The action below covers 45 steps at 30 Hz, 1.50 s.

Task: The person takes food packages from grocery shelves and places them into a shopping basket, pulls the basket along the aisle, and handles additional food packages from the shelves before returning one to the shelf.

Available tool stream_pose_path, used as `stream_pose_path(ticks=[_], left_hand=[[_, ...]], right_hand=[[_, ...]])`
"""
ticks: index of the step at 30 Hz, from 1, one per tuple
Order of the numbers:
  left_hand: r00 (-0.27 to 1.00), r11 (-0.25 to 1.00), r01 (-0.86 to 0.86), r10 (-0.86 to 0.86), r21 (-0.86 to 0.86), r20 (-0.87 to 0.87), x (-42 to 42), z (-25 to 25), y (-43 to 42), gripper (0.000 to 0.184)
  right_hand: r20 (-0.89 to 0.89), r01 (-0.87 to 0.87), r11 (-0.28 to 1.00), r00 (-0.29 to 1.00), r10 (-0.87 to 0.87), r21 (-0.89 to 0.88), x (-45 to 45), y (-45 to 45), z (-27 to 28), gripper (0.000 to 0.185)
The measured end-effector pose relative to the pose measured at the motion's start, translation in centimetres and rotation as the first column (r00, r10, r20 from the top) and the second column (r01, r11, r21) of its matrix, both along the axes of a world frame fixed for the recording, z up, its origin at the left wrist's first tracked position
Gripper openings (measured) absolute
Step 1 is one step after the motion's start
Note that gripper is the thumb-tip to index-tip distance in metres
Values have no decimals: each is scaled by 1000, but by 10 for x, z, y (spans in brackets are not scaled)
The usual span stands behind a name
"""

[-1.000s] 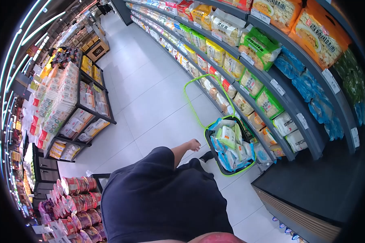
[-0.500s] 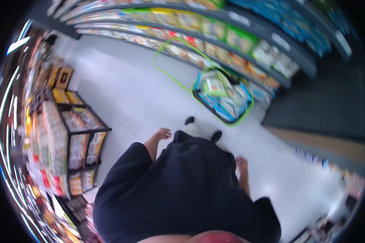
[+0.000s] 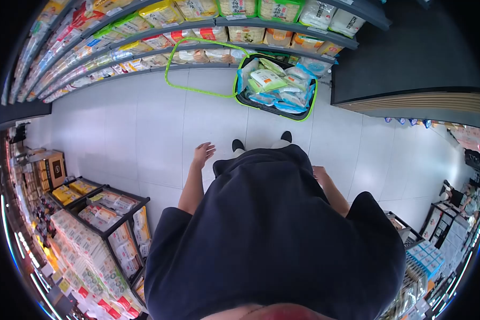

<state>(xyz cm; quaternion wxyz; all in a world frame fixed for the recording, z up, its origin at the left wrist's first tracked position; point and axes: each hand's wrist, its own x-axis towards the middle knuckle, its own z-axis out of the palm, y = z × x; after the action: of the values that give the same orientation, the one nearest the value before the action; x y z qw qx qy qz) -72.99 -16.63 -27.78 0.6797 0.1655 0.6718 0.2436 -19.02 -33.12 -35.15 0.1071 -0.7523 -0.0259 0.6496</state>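
Note:
My left hand (image 3: 204, 153) hangs over the floor to the left of my dark shirt, its fingers apart and holding nothing. On the other side, my right hand (image 3: 320, 173) is beside the shirt hem, partly hidden by the cloth, and its fingers cannot be made out. Beyond my shoes, a black basket with a green rim (image 3: 310, 104) stands on the floor against the shelves. White, green and blue packets (image 3: 268, 80) fill it. Its green handle (image 3: 168, 68) lies folded out to the left. Neither hand touches the basket.
Shelves of packaged noodles (image 3: 246, 34) run across the top. A dark counter (image 3: 410, 64) stands at the upper right. At the lower left is a black rack (image 3: 112, 226) with stacked packets. More goods and a person (image 3: 454, 196) are at the far right.
The view has turned right, so the shelves now run across the top and the basket sits higher in view. My right hand has come into view. My left hand hangs further from the basket.

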Motion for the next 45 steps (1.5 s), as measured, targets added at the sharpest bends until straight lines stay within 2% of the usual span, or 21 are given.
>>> stream_pose_path(ticks=[2, 3, 5, 6, 7, 8, 9, 10, 11, 15, 17, 20, 21, 22, 23, 29, 35, 36, 37, 43, 45], left_hand=[[999, 999, -42, 42, -14, 3, -39, -9, -21, 36], [996, 996, -88, 89, -33, 21, -59, -13, -33, 35], [986, 982, -160, 164, -98, 29, -96, -28, -59, 34], [982, 972, -185, 189, -145, 17, -112, -35, -72, 34], [979, 966, -194, 201, -173, 23, -127, -40, -85, 33], [977, 958, -204, 213, -202, 28, -139, -41, -96, 33], [978, 960, -194, 205, -204, 30, -149, -38, -105, 33], [974, 952, -218, 227, -214, 23, -157, -34, -114, 33], [968, 945, -241, 251, -222, 15, -164, -33, -120, 33], [961, 931, -257, 274, -258, 34, -182, -33, -126, 34], [956, 936, -273, 289, -220, 43, -187, -32, -124, 35], [954, 942, -289, 297, -168, 25, -190, -31, -111, 36], [952, 940, -295, 304, -170, 26, -192, -32, -106, 36], [955, 944, -285, 294, -169, 34, -195, -34, -100, 37], [958, 947, -274, 284, -167, 41, -198, -36, -95, 37], [943, 934, -320, 330, -159, 44, -221, -26, -77, 38], [944, 916, -328, 306, -230, -124, -266, -9, -70, 41], [992, 1000, 2, -1, 3, -130, -294, -47, -94, 43], [989, 1000, 2, -3, -4, -145, -309, -40, -82, 43], [909, 872, -417, 403, -258, -106, -343, 27, 11, 42], [885, 870, -466, 462, -164, -62, -367, 27, 45, 40]], right_hand=[[-57, -98, 987, 993, 106, 126, -32, 5, -9, 21], [6, -157, 982, 988, 157, 102, -46, 14, 0, 21], [122, -265, 964, 958, 260, 33, -98, 57, 75, 23], [128, -257, 966, 960, 250, 35, -100, 65, 57, 23], [320, -690, 700, 715, 621, 183, -94, 64, 19, 24], [540, -949, 239, 313, 782, 205, -92, 65, -3, 25], [539, -948, 248, 318, 779, 201, -107, 74, 11, 25], [359, -635, 713, 766, 533, 297, -129, 88, 41, 23], [158, -121, 954, 984, 80, 276, -146, 100, 65, 23], [222, -254, 936, 954, 201, 244, -165, 114, 68, 24], [313, -720, 642, 694, 649, 265, -162, 110, 41, 23], [250, -790, 586, 613, 749, 181, -178, 116, 62, 21], [250, -794, 581, 608, 753, 179, -186, 118, 70, 21], [215, -589, 803, 799, 562, 93, -194, 120, 76, 20], [204, -326, 945, 925, 320, -2, -200, 124, 78, 20], [64, -288, 954, 954, 293, -80, -209, 169, 28, 23], [-24, -415, 910, 910, 415, -6, -280, 282, 8, 18], [34, -398, 917, 917, 398, 5, -300, 305, 11, 18], [17, -398, 917, 917, 398, 5, -319, 329, 12, 18], [-34, -475, 840, 866, 500, 261, -425, 467, -14, 36], [-37, -502, 826, 849, 528, 256, -462, 504, -13, 37]])
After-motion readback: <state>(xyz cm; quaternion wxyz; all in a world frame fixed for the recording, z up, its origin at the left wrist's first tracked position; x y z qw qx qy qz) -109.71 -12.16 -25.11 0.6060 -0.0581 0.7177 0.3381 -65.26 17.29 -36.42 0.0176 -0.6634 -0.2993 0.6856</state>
